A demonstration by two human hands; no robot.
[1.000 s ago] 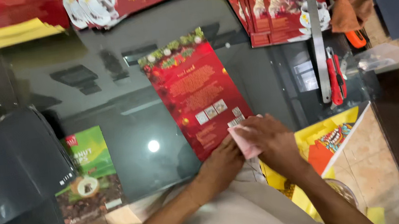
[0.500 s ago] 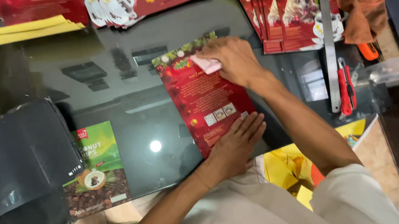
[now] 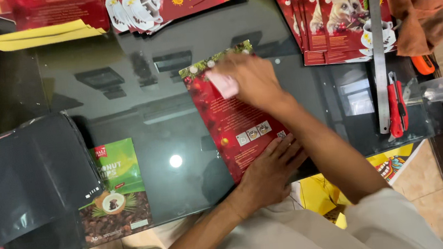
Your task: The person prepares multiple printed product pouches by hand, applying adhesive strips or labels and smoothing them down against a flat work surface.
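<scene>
1. A red pouch (image 3: 232,118) lies flat on the dark glass table (image 3: 120,97), about midway along the near edge, its long side angled from the near edge toward the far edge.
2. The left hand (image 3: 267,172) rests palm down on the near end of the pouch, fingers spread and flat; it pins the pouch and grips nothing.
3. The right hand (image 3: 250,80) sits at the far end of the pouch, fingers curled over a small pale pink pad (image 3: 224,86), which is pressed against the pouch face near its top-left corner.
4. Judged from this: the pad is at the top strip, so the pouch's upper part is being worked. The lower part shows no visible mark either way; whether it has been done I cannot tell.
5. Left to do, by the look of it: many red pouches (image 3: 330,14) lie stacked at the far right corner, and a further fan of them (image 3: 165,4) along the far edge.
6. A green pouch (image 3: 113,191) lies near the near-left edge, partly under a black sheet (image 3: 24,178); neither hand touches it.
7. A steel ruler (image 3: 378,53) and a red cutter (image 3: 394,103) lie along the right edge, untouched.
</scene>
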